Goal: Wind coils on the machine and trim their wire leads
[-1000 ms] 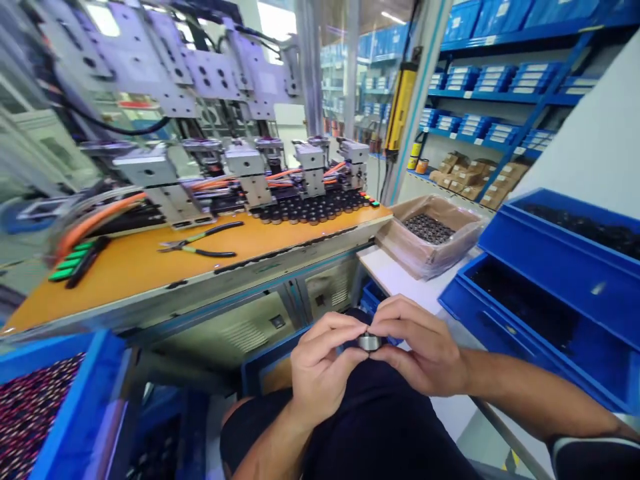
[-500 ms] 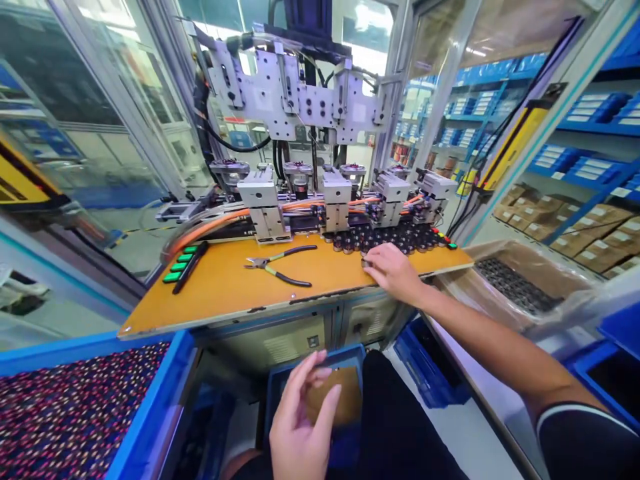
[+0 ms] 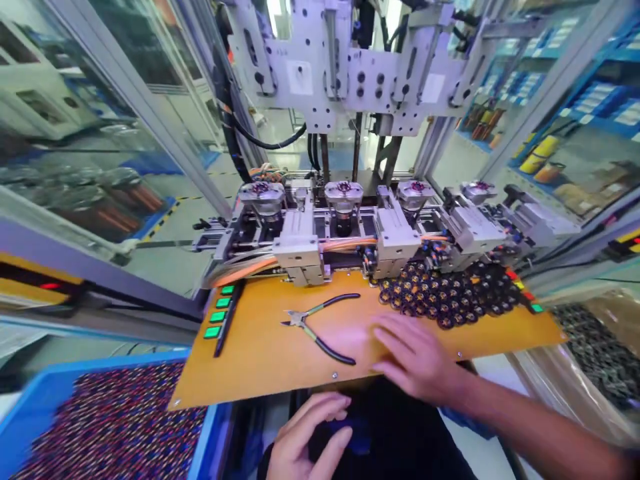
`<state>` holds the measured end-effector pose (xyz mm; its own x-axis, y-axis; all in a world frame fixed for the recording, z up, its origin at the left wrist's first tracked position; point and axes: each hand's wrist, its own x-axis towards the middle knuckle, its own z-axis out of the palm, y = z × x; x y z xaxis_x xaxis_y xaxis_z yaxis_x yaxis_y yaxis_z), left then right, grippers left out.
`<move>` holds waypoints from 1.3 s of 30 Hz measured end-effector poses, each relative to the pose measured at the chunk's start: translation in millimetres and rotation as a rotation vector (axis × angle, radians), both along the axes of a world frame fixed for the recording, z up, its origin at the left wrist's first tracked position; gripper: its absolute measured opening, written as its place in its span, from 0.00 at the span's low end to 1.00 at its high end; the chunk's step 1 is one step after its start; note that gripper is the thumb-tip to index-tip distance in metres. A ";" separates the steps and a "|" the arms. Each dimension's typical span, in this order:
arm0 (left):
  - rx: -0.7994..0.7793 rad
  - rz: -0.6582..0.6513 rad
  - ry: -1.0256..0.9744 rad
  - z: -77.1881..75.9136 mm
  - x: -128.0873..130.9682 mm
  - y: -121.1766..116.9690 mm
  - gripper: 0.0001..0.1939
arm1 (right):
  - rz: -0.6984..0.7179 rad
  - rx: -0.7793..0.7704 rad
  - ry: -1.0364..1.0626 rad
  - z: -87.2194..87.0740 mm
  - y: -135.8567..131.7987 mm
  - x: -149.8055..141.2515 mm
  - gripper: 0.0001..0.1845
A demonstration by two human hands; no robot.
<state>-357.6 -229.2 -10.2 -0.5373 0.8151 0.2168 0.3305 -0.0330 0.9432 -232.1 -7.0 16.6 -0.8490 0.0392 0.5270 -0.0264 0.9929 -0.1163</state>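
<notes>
The fingers (image 3: 400, 330) of the right hand (image 3: 425, 360), blurred, are apart over the surface (image 3: 260, 360), forearm (image 3: 530, 417) extended from right; the left hand (image 3: 295, 450), near, curves with fingers and thumb apart. Round parts (image 3: 447, 293) lie far right.

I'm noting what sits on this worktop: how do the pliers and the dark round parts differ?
The pliers are a single tool, while the round parts are many, crowded together. The pliers lie with their handles spread wide; the round parts sit in close rows. The pliers have a metal head and partly yellow-green handles, whereas the round parts are mostly dark with lighter centres. Both rest on the orange tabletop.
</notes>
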 end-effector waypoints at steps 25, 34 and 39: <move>0.160 0.225 -0.722 105.8 -3.0 37.6 0.28 | 0.229 -1.046 -0.222 88.3 -46.2 -40.5 0.19; 0.216 -0.306 -0.744 132.4 -18.2 39.7 0.34 | 0.629 -2.235 -1.086 113.8 -27.8 -54.0 0.30; 0.119 -0.068 -0.306 117.7 -21.8 36.3 0.36 | 0.480 -2.044 -1.112 123.4 -23.0 -62.0 0.36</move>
<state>-379.4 -192.9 107.5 -0.5371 0.8301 0.1496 0.0262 -0.1608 0.9866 -294.1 -30.0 140.0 -0.7760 -0.4925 -0.3941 0.6071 -0.4138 -0.6783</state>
